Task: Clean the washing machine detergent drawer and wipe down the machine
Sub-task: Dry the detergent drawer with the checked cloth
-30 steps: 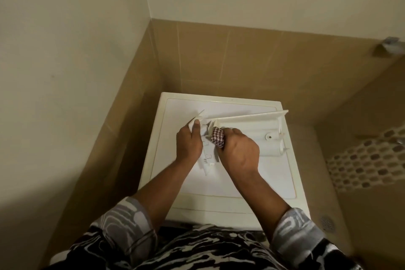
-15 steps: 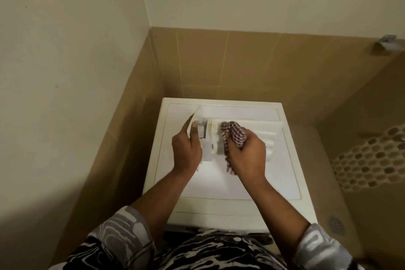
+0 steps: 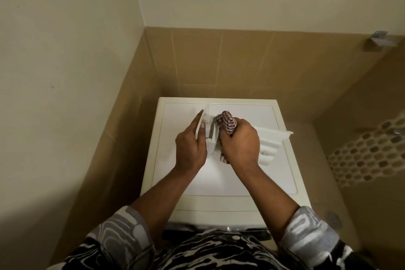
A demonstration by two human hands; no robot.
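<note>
Right hand (image 3: 238,144) clenched on checked cloth (image 3: 226,121), pushing it into detergent drawer (image 3: 274,136); left hand (image 3: 190,149) grips drawer's front end. Drawer's out of slot, over washing machine (image 3: 252,182) top, resting or lifted, can't tell. Step: drawer scrub; machine wipe-down not yet done imo. Next: work cloth thru far compartments, my R hand hides them. Tiled wall (image 3: 122,138) tight on left; floor drain (image 3: 334,219) at right.
</note>
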